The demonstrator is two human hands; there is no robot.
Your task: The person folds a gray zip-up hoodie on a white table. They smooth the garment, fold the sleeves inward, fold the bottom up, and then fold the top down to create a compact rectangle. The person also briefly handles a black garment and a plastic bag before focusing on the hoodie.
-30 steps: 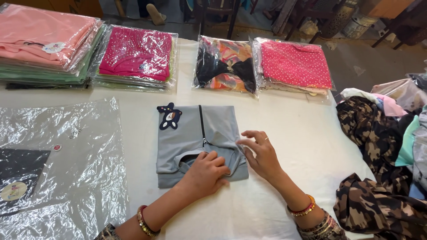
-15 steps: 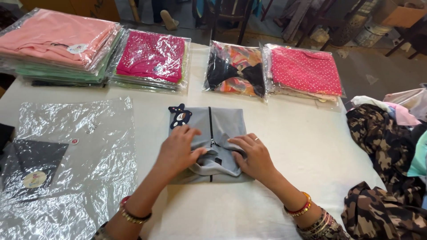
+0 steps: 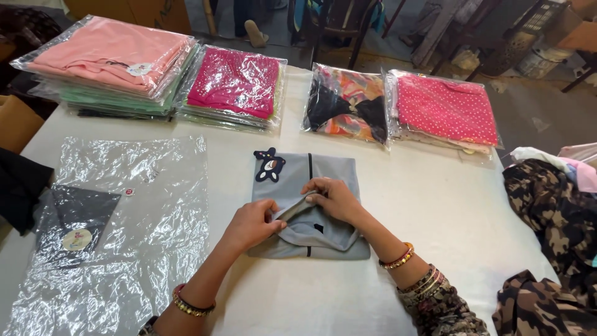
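Observation:
A grey folded garment (image 3: 329,171) with a dark cartoon patch (image 3: 268,165) and a black centre line lies on the white table (image 3: 448,211). My left hand (image 3: 252,224) grips a fold of the grey cloth at the garment's lower left. My right hand (image 3: 333,198) pinches the same fold from the right, over the garment's middle. The lifted fold forms a pocket between both hands. Bangles show on both wrists.
Clear plastic bags (image 3: 134,205) lie spread at the left, one holding a dark garment (image 3: 74,218). Bagged garment stacks line the far edge: pink (image 3: 112,59), magenta (image 3: 233,81), multicoloured (image 3: 345,102), dotted pink (image 3: 444,109). Camouflage cloth (image 3: 553,211) piles at the right.
Both hands moved from the garment's lower edge up onto its middle, and now lift and grip a fold of the grey cloth. The camera view shifted slightly.

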